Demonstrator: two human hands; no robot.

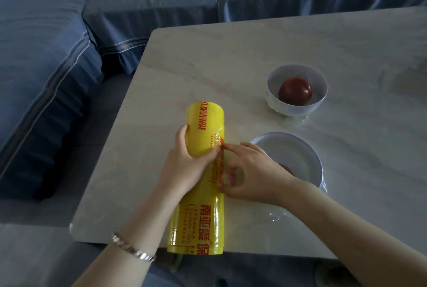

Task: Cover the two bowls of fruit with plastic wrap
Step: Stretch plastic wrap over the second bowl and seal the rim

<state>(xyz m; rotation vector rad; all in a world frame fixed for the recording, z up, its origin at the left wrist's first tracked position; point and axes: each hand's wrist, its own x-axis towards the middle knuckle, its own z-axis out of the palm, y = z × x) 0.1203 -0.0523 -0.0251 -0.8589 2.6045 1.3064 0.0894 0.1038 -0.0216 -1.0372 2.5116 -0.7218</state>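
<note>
Two hands work the yellow roll (pixel 205 125) lying centre-low on the table (pixel 231 56), far bowl (pixel 297 104) and near bowl (pixel 288 148) to its right: your left hand (pixel 184 166) wraps round it, your right hand (pixel 251 176), half curled, fingers the film edge (pixel 222 166) (grip unclear), and a slip could let film tear or cling back.

The yellow plastic wrap roll (pixel 204 129) lying on the desk (pixel 254 51) carries red print running along its length. At the far end it reads "YA SHUN WRAP" in capitals. Near the close end stand large red Chinese characters: "南亚" is clear, then comes one that is harder to make out, then "保". The smaller red lines beside them are too fine to read.
</note>
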